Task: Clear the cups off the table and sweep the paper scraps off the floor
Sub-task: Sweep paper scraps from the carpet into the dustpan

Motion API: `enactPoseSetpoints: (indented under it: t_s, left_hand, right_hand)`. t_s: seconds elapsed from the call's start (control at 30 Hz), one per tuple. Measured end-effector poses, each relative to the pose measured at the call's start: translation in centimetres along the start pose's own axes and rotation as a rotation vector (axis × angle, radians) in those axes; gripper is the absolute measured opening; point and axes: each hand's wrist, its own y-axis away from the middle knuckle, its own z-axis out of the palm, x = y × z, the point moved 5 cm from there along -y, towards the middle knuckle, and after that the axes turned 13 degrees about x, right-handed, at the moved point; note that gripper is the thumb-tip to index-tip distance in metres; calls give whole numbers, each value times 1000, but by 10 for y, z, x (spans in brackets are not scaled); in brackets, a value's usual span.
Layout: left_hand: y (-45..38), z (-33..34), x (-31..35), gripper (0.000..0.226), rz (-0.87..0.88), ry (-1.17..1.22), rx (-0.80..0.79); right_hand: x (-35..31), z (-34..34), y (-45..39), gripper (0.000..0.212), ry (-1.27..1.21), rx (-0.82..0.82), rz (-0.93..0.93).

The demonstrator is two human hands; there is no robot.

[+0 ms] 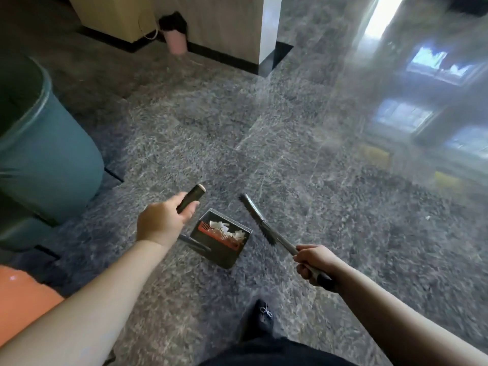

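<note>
Polished marble floor (264,154) beneath us; our left hand (161,223) grips the dustpan handle (190,198), right hand (313,262) the broom (260,223). Featherlight paper scraps (227,231) could spill, so we keep the dustpan (224,249) level.

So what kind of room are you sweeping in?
Probably an office or lobby: polished grey stone floor, a large teal bin, a small pink wastebasket by a panelled wall.

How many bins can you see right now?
2: a large teal bin at the left edge, and a small pink bin by the far wall. Others may sit outside the frame.
</note>
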Motion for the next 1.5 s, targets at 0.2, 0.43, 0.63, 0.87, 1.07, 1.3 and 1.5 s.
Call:
enactPoseSetpoints:
  t_s: [0.2,0.43,0.63,0.87,1.07,1.3,1.5]
  left_hand:
    - [-116,23,11,47,-46,-3,46]
    - [-264,61,-1,45,-66,16,51]
    - [-391,89,-21,45,-61,11,35]
    - [-540,116,-49,42,-114,-13,60]
    - [-675,139,-75,46,-212,-72,131]
    - [-821,138,-111,44,-304,-138,202]
    - [-958,154,-170,47,-340,-174,238]
  right_hand:
    - [-111,-3,-63,21,35,-9,-36]
    - [-243,27,-157,39,31,4,-3]
    - [-361,65,-220,19,11,-39,-5]
    - [-494,99,-306,34,67,-46,-39]
    - [-634,140,-407,20,157,-112,-79]
    - [-797,193,-487,11,262,-165,-132]
    - [-921,267,-556,13,322,-182,-159]
